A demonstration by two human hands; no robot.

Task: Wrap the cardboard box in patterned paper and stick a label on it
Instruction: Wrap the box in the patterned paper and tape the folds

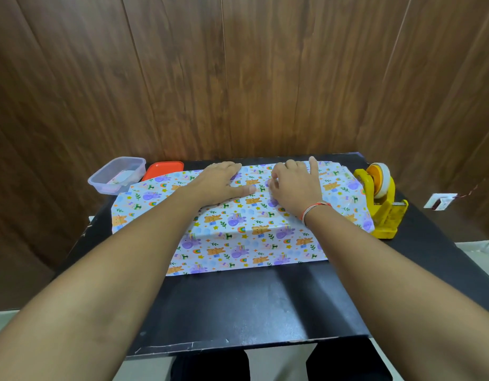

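Presently left hand [220,182] presses flat, fingers spread, on patterned paper [237,229] covering the box on the counter [237,306]; right hand [294,185] pinches a fold. Recommend pulling taut before taping.

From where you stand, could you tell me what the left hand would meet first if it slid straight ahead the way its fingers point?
The left hand lies flat on the patterned paper, fingers aimed at the table's far edge. Nothing stands there; probably the wooden wall comes first, though depth is unclear.
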